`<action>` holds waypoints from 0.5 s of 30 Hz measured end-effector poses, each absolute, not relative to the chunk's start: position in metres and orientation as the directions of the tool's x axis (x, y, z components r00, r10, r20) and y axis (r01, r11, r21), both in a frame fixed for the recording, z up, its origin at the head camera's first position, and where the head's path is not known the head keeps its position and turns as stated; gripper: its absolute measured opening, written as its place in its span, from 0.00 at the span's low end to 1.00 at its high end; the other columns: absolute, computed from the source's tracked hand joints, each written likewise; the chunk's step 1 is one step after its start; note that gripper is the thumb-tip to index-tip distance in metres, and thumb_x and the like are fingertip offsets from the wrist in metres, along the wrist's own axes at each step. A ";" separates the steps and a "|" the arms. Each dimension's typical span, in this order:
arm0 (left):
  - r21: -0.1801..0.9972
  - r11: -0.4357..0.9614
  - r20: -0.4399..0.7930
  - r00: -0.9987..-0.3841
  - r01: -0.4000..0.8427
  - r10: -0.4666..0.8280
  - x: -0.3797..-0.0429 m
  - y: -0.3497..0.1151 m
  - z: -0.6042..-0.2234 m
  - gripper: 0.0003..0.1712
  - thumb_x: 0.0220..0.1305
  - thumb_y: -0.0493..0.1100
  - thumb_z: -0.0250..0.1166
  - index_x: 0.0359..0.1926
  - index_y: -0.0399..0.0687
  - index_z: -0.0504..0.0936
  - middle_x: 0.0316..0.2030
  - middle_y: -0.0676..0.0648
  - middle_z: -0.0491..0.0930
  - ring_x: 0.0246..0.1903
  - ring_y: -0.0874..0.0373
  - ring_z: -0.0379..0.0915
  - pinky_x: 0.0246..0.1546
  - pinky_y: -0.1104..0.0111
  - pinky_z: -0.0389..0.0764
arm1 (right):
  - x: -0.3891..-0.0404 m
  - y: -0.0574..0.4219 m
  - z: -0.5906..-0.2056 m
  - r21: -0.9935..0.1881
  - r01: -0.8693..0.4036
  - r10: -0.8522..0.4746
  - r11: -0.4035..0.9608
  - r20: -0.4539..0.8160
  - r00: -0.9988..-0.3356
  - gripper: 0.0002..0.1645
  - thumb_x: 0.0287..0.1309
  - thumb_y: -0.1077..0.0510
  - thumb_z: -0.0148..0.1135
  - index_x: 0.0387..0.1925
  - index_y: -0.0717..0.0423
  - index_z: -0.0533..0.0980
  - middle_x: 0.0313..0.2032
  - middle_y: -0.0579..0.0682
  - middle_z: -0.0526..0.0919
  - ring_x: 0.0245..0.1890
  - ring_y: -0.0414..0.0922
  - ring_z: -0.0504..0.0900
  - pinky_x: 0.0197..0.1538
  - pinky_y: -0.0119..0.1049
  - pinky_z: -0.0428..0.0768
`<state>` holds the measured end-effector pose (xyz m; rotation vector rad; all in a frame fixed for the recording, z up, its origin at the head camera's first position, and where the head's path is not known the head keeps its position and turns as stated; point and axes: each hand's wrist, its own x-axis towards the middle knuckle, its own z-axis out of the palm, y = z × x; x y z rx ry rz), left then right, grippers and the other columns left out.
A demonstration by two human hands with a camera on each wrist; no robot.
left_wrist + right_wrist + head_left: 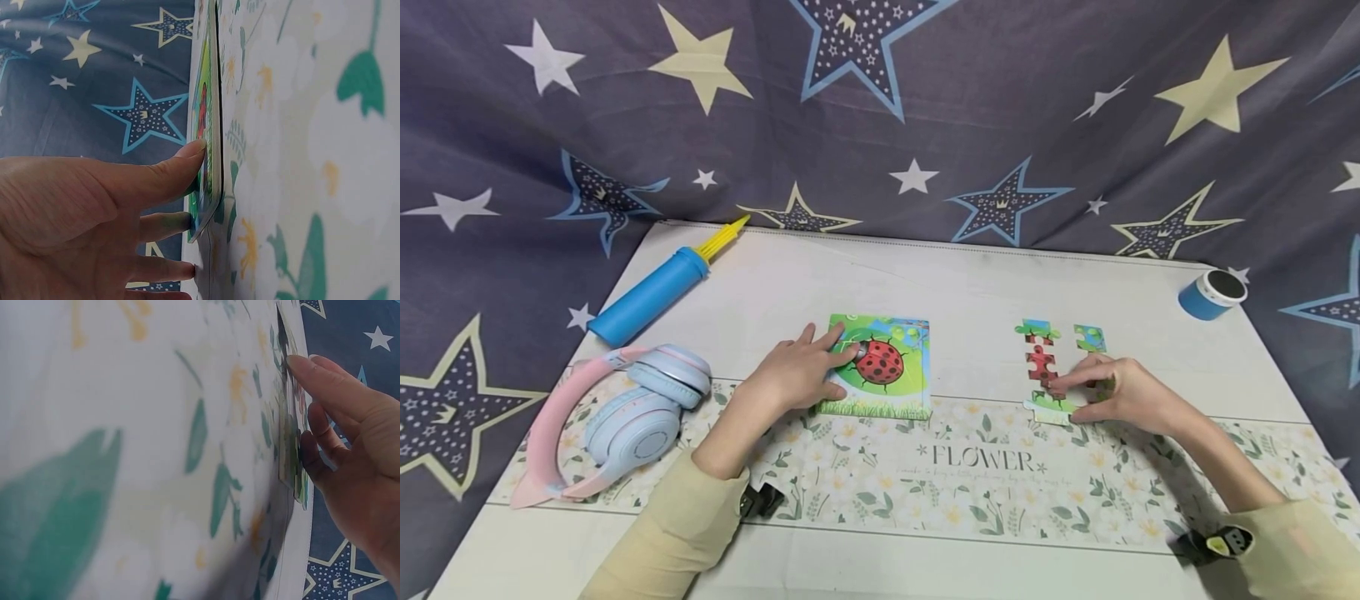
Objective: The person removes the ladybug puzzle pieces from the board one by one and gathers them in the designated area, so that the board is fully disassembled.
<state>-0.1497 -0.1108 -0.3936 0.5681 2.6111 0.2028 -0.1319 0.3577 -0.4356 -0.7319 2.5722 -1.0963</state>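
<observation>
My left hand [796,372] rests with spread fingers on the left part of a square ladybug picture board [883,400]. In the left wrist view the thumb [172,175] lies over the board's near edge. To the right, several jigsaw pieces stand in a column: a blue-and-green piece [1037,331] at the top, a red spotted piece [1040,364] in the middle, a green-and-white piece [1051,408] at the bottom. My right hand [1123,396] holds the bottom piece between thumb and index finger at its right side. Its other fingers curl over a partly hidden green piece [1105,387].
Another blue-and-green piece [1090,337] lies beyond the right hand. At left are pink-and-blue headphones [632,421] and a blue hand pump [651,296] with a yellow nozzle. A small blue-and-white cylinder [1210,296] stands back right. A star-patterned curtain [880,150] hangs behind the table.
</observation>
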 end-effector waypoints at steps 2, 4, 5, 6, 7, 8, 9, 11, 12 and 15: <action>0.232 0.905 -0.405 -0.810 0.358 0.424 -0.150 -0.111 -0.394 0.40 0.71 0.55 0.65 0.80 0.56 0.62 0.83 0.41 0.45 0.80 0.30 0.42 0.75 0.36 0.60 | -0.132 0.357 -0.435 -0.724 -0.346 -0.536 0.597 -0.038 -0.843 0.25 0.49 0.58 0.80 0.52 0.49 0.87 0.45 0.45 0.87 0.47 0.34 0.79 0.47 0.30 0.81; 0.231 0.905 -0.405 -0.810 0.357 0.424 -0.150 -0.111 -0.393 0.40 0.71 0.55 0.65 0.80 0.56 0.62 0.83 0.41 0.45 0.80 0.30 0.42 0.75 0.36 0.60 | -0.132 0.357 -0.434 -0.718 -0.347 -0.535 0.604 -0.041 -0.844 0.26 0.48 0.58 0.81 0.52 0.48 0.87 0.45 0.45 0.87 0.47 0.34 0.79 0.47 0.30 0.81; 0.230 0.905 -0.405 -0.810 0.358 0.424 -0.150 -0.111 -0.393 0.40 0.71 0.55 0.65 0.79 0.56 0.62 0.83 0.41 0.45 0.80 0.30 0.42 0.74 0.36 0.60 | -0.132 0.357 -0.434 -0.714 -0.349 -0.534 0.607 -0.041 -0.845 0.26 0.48 0.58 0.81 0.52 0.48 0.87 0.45 0.45 0.87 0.47 0.34 0.79 0.48 0.29 0.81; 0.230 0.905 -0.405 -0.810 0.358 0.424 -0.150 -0.111 -0.393 0.40 0.71 0.55 0.65 0.79 0.56 0.62 0.83 0.41 0.45 0.80 0.31 0.42 0.74 0.36 0.60 | -0.132 0.357 -0.434 -0.713 -0.349 -0.534 0.608 -0.041 -0.845 0.26 0.48 0.58 0.81 0.52 0.48 0.87 0.45 0.45 0.87 0.47 0.33 0.79 0.48 0.29 0.81; 0.231 0.905 -0.405 -0.810 0.357 0.423 -0.150 -0.111 -0.393 0.40 0.71 0.55 0.65 0.79 0.56 0.62 0.83 0.41 0.45 0.80 0.31 0.42 0.74 0.36 0.60 | -0.133 0.357 -0.433 -0.713 -0.351 -0.534 0.607 -0.040 -0.844 0.26 0.47 0.58 0.81 0.52 0.48 0.87 0.45 0.45 0.87 0.47 0.33 0.79 0.48 0.29 0.81; 0.232 0.905 -0.404 -0.810 0.358 0.424 -0.150 -0.111 -0.393 0.40 0.71 0.55 0.65 0.79 0.56 0.62 0.83 0.41 0.45 0.80 0.31 0.42 0.74 0.36 0.60 | -0.133 0.356 -0.433 -0.713 -0.351 -0.535 0.607 -0.039 -0.844 0.26 0.47 0.58 0.81 0.52 0.48 0.87 0.45 0.45 0.87 0.47 0.32 0.78 0.48 0.28 0.80; 0.233 0.905 -0.404 -0.811 0.357 0.424 -0.150 -0.111 -0.393 0.40 0.71 0.55 0.65 0.79 0.56 0.62 0.83 0.41 0.45 0.80 0.31 0.42 0.74 0.36 0.60 | -0.133 0.356 -0.433 -0.715 -0.353 -0.537 0.604 -0.037 -0.843 0.26 0.47 0.58 0.81 0.52 0.49 0.87 0.45 0.45 0.87 0.47 0.32 0.78 0.49 0.28 0.80; 0.234 0.904 -0.402 -0.812 0.357 0.424 -0.149 -0.111 -0.393 0.40 0.71 0.54 0.65 0.79 0.56 0.63 0.83 0.41 0.45 0.80 0.31 0.42 0.74 0.36 0.61 | -0.134 0.356 -0.433 -0.721 -0.352 -0.539 0.597 -0.034 -0.842 0.25 0.48 0.59 0.81 0.51 0.49 0.87 0.45 0.45 0.87 0.47 0.32 0.79 0.49 0.28 0.80; 0.236 0.904 -0.401 -0.812 0.355 0.424 -0.149 -0.111 -0.393 0.40 0.71 0.54 0.65 0.79 0.56 0.63 0.83 0.41 0.45 0.80 0.31 0.42 0.74 0.36 0.61 | -0.134 0.356 -0.432 -0.722 -0.354 -0.540 0.594 -0.032 -0.841 0.25 0.48 0.59 0.81 0.51 0.49 0.87 0.45 0.45 0.88 0.47 0.33 0.79 0.48 0.28 0.80; 0.239 0.904 -0.401 -0.812 0.354 0.423 -0.149 -0.111 -0.393 0.40 0.71 0.54 0.65 0.79 0.56 0.63 0.83 0.41 0.45 0.80 0.31 0.42 0.75 0.36 0.60 | -0.135 0.355 -0.432 -0.729 -0.344 -0.529 0.592 -0.029 -0.848 0.23 0.50 0.60 0.79 0.51 0.49 0.87 0.45 0.45 0.88 0.44 0.35 0.79 0.43 0.29 0.80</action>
